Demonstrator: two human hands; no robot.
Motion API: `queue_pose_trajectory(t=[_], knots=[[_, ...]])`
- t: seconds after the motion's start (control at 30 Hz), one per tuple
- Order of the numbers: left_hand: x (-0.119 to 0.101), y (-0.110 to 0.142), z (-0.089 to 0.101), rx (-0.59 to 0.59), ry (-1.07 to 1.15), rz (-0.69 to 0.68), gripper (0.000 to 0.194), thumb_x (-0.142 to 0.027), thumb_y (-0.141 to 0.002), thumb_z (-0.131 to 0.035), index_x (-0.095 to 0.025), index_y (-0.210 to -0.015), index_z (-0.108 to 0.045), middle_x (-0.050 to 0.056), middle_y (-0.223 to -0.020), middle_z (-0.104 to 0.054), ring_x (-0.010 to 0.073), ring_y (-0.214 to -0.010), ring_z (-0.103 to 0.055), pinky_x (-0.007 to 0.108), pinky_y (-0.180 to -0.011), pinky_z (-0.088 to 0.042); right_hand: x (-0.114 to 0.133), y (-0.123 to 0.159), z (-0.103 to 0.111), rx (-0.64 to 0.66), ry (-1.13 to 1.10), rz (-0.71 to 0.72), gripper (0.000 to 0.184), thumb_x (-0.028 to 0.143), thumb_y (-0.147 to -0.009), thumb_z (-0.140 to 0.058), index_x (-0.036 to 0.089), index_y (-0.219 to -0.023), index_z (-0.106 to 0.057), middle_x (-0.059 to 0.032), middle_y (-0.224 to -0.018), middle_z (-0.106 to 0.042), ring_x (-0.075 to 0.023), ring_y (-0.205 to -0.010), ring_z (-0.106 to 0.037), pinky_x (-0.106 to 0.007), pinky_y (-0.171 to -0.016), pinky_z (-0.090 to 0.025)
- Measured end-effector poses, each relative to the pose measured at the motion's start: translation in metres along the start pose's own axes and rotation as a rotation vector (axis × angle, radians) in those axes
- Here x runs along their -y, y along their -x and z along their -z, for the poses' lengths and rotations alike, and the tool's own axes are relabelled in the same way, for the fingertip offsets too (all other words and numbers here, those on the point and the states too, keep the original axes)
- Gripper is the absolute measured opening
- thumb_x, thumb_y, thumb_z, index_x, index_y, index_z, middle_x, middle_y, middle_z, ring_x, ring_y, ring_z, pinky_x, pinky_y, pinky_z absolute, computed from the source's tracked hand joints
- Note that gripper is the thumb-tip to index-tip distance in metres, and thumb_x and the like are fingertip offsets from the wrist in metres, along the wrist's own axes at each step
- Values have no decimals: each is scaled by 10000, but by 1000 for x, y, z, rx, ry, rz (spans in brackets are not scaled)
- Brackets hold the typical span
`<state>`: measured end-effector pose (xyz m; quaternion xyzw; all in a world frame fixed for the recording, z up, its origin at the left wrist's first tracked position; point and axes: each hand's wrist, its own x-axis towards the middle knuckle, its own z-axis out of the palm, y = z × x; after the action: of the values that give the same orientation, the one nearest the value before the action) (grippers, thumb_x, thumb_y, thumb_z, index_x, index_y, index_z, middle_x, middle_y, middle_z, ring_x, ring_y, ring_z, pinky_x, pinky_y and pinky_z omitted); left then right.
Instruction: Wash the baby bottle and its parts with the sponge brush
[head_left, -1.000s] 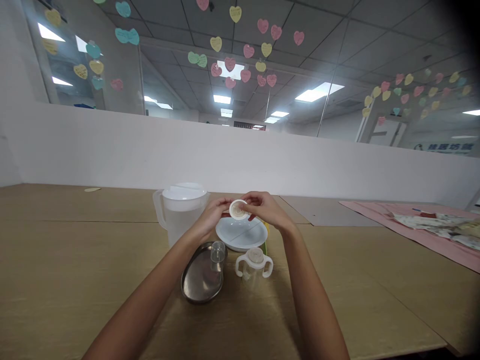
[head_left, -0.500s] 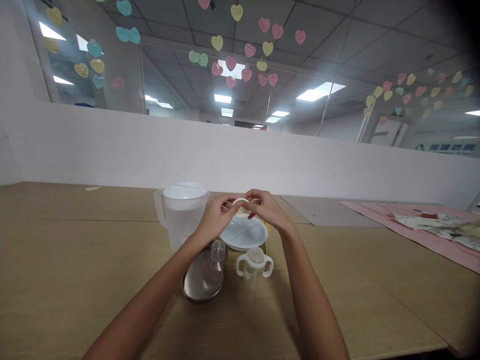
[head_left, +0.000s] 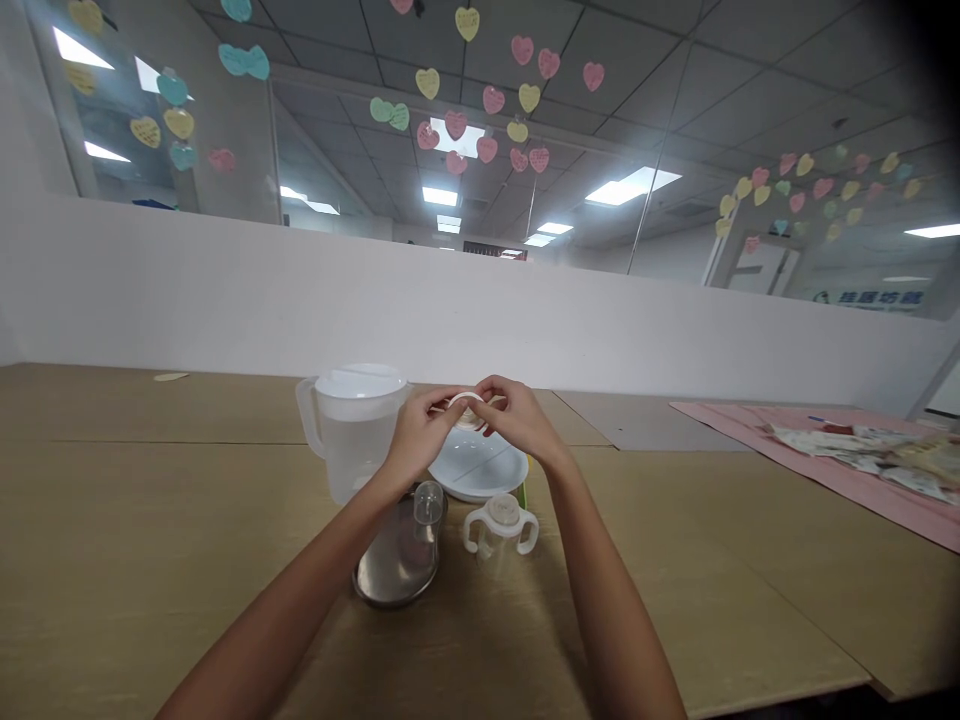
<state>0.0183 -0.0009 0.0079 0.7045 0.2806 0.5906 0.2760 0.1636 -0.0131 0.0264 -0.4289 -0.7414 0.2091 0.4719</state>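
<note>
Left hand: its fingers are bent around the round piece and pinch it from the left side, the thumb on the near side.
Right hand: its fingers are also bent and grip the same piece from the right.
Round piece: small, pale, with a white rim; it is between the fingers of the 2 hands, partly hidden by them.
White bowl: on the desk, below the fingers.
Cup: upright, clear body, 2 white handles; it stands nearer to the person than the fingers, just in front of the bowl.
Metal tray: nearer than the fingers and to their left, partly covered by the left forearm.
Clear cap: at the right part of the tray, below the left fingers.
Jug: white, with lid and handle, to the left of the fingers, near the left hand.
Yellow-green object: lower right of the fingers, mostly hidden by the bowl.
Pink cloth: well apart from the fingers, far to the right.
</note>
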Motion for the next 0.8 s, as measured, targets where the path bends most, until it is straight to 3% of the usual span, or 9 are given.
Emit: queue_pose_trajectory(t=[0.27, 0.57, 0.8], knots=[[1, 0, 0, -46, 27, 25, 219, -300, -704, -572, -177, -843, -688, 54, -901, -676, 187, -842, -596, 274, -725, -446, 0, 0, -4, -69, 167, 98, 151, 316, -735, -497, 175, -782, -524, 11, -681, -514, -103, -597, -523, -213, -522, -438], [-2, 0, 1, -92, 1, 34, 169, -268, -649, -607, -159, -746, -692, 61, -834, -677, 187, -798, -594, 280, -705, -447, 0, 0, -9, -88, 251, 112, 137, 315, -744, -488, 184, -765, -521, 30, -609, -474, -100, -571, -507, -216, -533, -428], [1, -2, 1, -110, 81, 68, 260, -293, -665, -604, -128, -861, -652, 68, -857, -660, 170, -808, -586, 267, -724, -450, -3, -4, -10, -43, -16, 45, 250, 407, -735, -529, 173, -823, -534, 4, -692, -522, -94, -557, -541, -217, -484, -487]])
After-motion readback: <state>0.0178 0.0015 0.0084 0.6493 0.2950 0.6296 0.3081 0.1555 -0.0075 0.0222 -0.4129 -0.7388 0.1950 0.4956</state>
